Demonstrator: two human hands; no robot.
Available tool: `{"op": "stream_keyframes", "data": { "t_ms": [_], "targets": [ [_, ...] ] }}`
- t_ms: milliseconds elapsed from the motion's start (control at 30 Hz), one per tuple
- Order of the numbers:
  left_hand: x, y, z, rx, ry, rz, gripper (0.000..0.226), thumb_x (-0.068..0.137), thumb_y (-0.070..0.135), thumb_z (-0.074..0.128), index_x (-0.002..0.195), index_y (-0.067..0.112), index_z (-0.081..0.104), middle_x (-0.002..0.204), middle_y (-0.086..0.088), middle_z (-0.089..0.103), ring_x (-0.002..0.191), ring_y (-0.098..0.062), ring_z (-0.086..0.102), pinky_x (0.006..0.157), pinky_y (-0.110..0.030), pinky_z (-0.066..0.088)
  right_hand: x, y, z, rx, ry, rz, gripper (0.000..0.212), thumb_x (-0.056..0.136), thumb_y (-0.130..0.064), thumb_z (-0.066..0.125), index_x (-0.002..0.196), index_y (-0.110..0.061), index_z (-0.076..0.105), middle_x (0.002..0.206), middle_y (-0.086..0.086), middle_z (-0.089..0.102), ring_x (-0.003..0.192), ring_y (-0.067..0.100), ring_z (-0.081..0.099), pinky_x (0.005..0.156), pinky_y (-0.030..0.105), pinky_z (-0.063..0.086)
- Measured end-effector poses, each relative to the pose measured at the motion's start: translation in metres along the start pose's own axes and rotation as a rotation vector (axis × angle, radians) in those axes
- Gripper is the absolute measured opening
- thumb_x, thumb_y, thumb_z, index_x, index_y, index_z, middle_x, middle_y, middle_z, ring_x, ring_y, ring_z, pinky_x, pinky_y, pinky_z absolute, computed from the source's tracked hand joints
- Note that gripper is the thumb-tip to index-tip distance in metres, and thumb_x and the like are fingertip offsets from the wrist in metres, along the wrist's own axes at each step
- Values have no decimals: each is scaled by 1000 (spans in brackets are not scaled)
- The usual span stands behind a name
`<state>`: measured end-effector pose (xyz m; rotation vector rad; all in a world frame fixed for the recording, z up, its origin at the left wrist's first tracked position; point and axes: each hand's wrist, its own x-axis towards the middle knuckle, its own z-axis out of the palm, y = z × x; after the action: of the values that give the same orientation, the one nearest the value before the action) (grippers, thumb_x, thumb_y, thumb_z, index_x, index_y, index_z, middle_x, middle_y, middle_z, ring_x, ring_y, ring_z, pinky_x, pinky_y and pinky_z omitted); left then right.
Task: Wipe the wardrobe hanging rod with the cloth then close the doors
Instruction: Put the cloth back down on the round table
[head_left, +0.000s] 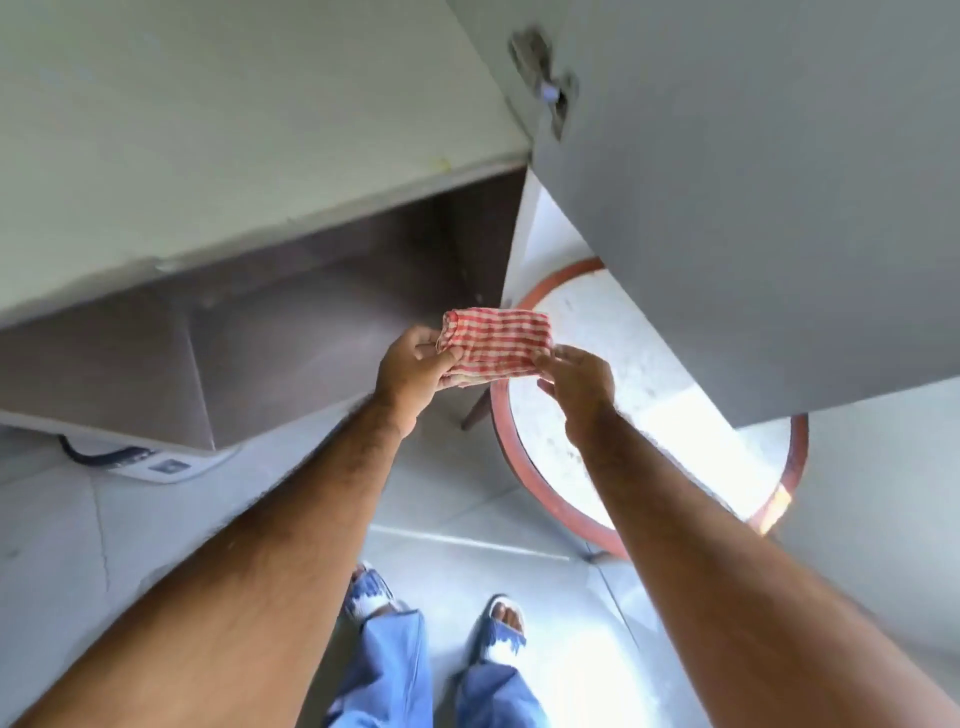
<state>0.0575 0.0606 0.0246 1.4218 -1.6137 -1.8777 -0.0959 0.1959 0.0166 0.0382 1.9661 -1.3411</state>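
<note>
**Cloth in hand before an open wardrobe: wiping stage undetermined, doors not yet closed**

Both forearms, nearest the camera, extend forward and down over the tiled floor (467, 509), above the person's sandalled feet. Left hand (415, 364) pinches the left end of the folded red-and-white checked cloth (496, 340); right hand (576, 379) grips its right end, so the cloth is held taut between them in mid-air, touching no furniture. Ahead, the wardrobe (234, 130) shows a dark open compartment (322, 322), and one door (753, 208) stands swung out at right, its hinge (543, 78) visible. A round, red-rimmed surface (524, 467) stands below the door. No hanging rod appears in view, so whether it is already wiped cannot be told. Judged from the open door, closing remains to be done.
</note>
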Motion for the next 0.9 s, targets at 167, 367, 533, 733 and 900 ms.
{"op": "stream_keyframes", "data": {
  "t_ms": [167,367,533,733,900],
  "targets": [
    [14,-92,93,39,-125,-66,15,95,6,67,110,7,65,113,-19,74,98,-26,73,79,-33,64,37,101,-71,-23,220,118,30,86,-17,86,112,-5,78,97,10,80,78,20,76,83,35,65],
    [22,-166,173,164,-230,-138,24,94,0,64,115,9,71,112,-14,77,104,-32,75,96,-46,61,66,179,-123,-214,351,151,27,86,-28,80,108,-12,80,81,3,77,75,19,71,80,35,59],
    [12,-173,188,419,-255,-106,29,93,7,62,121,8,68,120,-12,74,113,-31,70,100,-41,58,59,188,-121,-652,183,73,35,94,-25,69,120,-2,68,102,11,67,96,29,62,78,30,51],
    [-17,-117,141,734,-203,75,61,101,20,58,155,5,33,163,-14,38,152,-32,34,125,-39,29,17,132,-81,-1330,-104,-437,71,108,-26,47,164,0,12,173,20,16,162,36,12,134,47,16],
    [-40,-9,51,1056,-72,394,64,109,32,45,162,6,20,171,-13,23,159,-29,21,129,-41,22,-28,6,-30,-1397,-118,-923,65,107,-19,51,162,3,23,172,22,23,161,37,19,131,48,24]
  ]
}}
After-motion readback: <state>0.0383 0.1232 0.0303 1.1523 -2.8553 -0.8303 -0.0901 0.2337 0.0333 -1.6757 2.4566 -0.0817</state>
